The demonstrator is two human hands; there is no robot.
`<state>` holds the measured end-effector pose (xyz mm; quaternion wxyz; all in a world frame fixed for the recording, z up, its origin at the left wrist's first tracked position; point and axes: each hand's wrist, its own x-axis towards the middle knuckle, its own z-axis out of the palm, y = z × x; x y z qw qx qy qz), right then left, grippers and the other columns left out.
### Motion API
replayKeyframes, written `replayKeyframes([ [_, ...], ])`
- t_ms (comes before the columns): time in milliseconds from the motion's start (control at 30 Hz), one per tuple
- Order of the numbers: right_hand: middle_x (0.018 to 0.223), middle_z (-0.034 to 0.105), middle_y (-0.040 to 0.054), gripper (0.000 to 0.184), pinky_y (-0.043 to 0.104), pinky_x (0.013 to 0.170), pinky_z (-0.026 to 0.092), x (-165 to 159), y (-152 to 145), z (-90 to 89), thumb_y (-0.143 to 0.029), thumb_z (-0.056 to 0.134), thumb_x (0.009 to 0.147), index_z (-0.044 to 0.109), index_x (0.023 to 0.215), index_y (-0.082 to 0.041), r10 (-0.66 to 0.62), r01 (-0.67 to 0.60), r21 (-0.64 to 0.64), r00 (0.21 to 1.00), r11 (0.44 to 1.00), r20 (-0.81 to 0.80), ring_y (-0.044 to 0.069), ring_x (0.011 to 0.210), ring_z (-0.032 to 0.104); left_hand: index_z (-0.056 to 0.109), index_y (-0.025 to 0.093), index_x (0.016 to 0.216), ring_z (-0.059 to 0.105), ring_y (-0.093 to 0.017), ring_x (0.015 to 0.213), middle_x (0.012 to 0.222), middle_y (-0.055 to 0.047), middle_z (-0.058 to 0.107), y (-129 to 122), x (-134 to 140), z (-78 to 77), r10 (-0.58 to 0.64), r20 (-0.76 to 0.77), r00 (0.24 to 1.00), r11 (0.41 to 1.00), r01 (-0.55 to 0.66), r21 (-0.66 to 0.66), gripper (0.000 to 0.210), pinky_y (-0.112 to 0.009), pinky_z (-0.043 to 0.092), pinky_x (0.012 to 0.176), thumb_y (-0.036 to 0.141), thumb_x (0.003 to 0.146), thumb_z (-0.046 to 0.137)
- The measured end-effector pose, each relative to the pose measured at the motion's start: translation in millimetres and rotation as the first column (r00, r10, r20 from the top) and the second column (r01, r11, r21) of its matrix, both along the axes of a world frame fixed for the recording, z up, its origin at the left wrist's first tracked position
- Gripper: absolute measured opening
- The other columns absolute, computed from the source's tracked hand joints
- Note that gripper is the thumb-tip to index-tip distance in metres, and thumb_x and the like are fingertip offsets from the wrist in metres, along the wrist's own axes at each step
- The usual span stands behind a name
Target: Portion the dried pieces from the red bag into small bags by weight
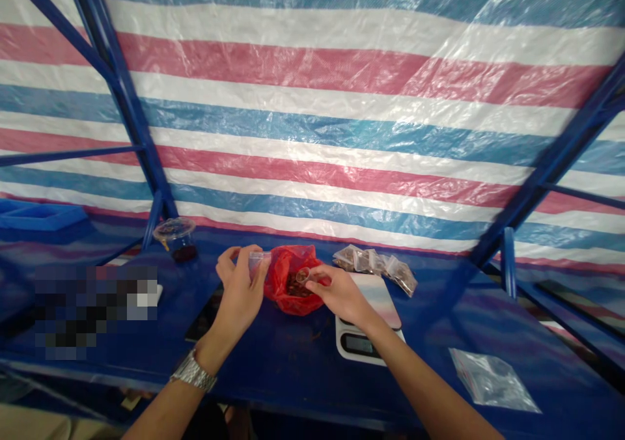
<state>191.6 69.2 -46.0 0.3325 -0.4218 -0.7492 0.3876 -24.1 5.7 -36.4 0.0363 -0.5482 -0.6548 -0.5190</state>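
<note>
A red plastic bag (280,290) stands open on the blue table, with small dark brown pieces (296,288) inside. My left hand (243,288) is closed on a small clear zip bag (260,256) beside the red bag's left rim. Reaching over the right rim, my right hand (336,290) pinches a small clear plastic cup (303,275) just above the brown pieces. Whether the cup holds anything is too small to tell. Right of the red bag sits a white kitchen scale (374,297) with a dark display, partly covered by my right forearm.
Several filled small zip bags (375,262) lie in a row behind the scale. A stack of flat clear bags (495,380) rests at the right. At the left are a lidded clear tub (178,238) and a blue tray (43,217). Blue metal posts (141,134) frame the striped sheet.
</note>
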Motion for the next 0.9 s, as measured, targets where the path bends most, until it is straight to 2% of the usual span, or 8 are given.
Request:
replayKeyframes([
  [67,0.111,0.078,0.0081,0.022,0.04,0.098,0.051,5,-2,3.3,-0.033,0.07,0.087,0.077,0.102,-0.019,0.005,-0.006,-0.003,1.0,1.0,-0.025,0.027,0.105,0.072,0.065,0.023,0.124,0.049,-0.032,0.126,0.126,-0.014,0.057,-3,1,4.8,-0.03,-0.03,0.999,0.999,0.031,0.022,0.037,-0.054,0.039,0.112,0.045,0.096,0.055],
  [200,0.11,0.078,0.0076,0.026,0.041,0.098,0.051,12,-7,13.6,-0.036,0.067,0.088,0.076,0.107,-0.02,0.002,0.007,0.069,0.991,0.998,-0.13,0.025,0.103,0.071,0.055,0.026,0.141,0.051,-0.03,0.125,0.129,-0.012,0.06,-3,15,6.0,-0.239,0.067,0.969,0.969,0.242,-0.043,0.049,-0.051,0.041,0.113,0.041,0.095,0.061],
  [300,0.108,0.077,0.0053,0.024,0.039,0.097,0.05,13,-12,22.9,-0.032,0.067,0.09,0.074,0.11,-0.022,-0.017,0.045,0.178,0.987,0.983,-0.159,0.023,0.101,0.069,0.055,0.027,0.141,0.051,-0.03,0.127,0.133,-0.011,0.062,0,28,-0.2,-0.33,0.072,0.941,0.939,0.335,-0.071,0.05,-0.051,0.039,0.115,0.03,0.092,0.064],
  [433,0.112,0.075,0.005,0.022,0.04,0.099,0.047,11,-21,32.5,-0.023,0.07,0.089,0.073,0.112,-0.023,-0.062,0.073,0.383,0.997,0.921,-0.041,0.023,0.104,0.065,0.06,0.026,0.134,0.052,-0.03,0.125,0.127,-0.009,0.067,2,40,-6.9,-0.406,-0.004,0.914,0.908,0.404,-0.11,0.043,-0.05,0.039,0.112,0.02,0.092,0.061],
  [567,0.11,0.072,0.0068,0.026,0.04,0.097,0.047,7,-28,37.8,-0.019,0.069,0.092,0.071,0.118,-0.021,-0.12,0.033,0.546,0.985,0.837,0.125,0.025,0.104,0.06,0.059,0.025,0.134,0.053,-0.03,0.124,0.127,-0.01,0.066,-3,45,-11.3,-0.418,-0.063,0.906,0.9,0.404,-0.162,0.04,-0.048,0.04,0.109,0.019,0.094,0.058],
  [733,0.119,0.067,0.0094,0.033,0.041,0.099,0.046,1,-34,43.3,-0.012,0.058,0.097,0.068,0.127,-0.021,-0.11,-0.105,0.672,0.957,0.733,0.269,0.026,0.107,0.057,0.059,0.021,0.132,0.055,-0.031,0.119,0.126,-0.012,0.066,-4,45,-17.2,-0.401,-0.02,0.916,0.901,0.391,-0.187,0.037,-0.049,0.042,0.104,0.022,0.095,0.057],
  [900,0.122,0.066,0.0094,0.038,0.041,0.098,0.046,-11,-32,47.8,-0.009,0.049,0.099,0.069,0.128,-0.024,-0.095,-0.136,0.674,0.951,0.726,0.294,0.025,0.109,0.058,0.063,0.021,0.121,0.058,-0.03,0.11,0.116,-0.011,0.068,-3,40,-19.4,-0.399,0.079,0.914,0.904,0.406,-0.134,0.028,-0.047,0.044,0.099,0.028,0.094,0.059],
])
